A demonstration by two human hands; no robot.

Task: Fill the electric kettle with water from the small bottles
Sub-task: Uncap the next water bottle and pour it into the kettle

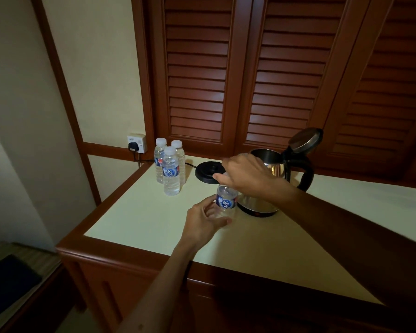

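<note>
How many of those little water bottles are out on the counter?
4. Three capped clear plastic bottles stand clustered near the wall socket. A fourth is held in both hands beside the steel kettle. None seem hidden.

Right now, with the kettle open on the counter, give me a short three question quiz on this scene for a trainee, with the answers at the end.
1. True or false: the kettle sits on its black base.
2. How many bottles stand grouped near the wall socket? A) two B) three C) five
3. Fill in: the left hand holds the bottle low down while the right hand grips its ____.

Key
1. False: the kettle stands on the counter beside the base, lid up.
2. B, the three capped bottles.
3. Top, where the cap would be; fingers hide it.
</note>
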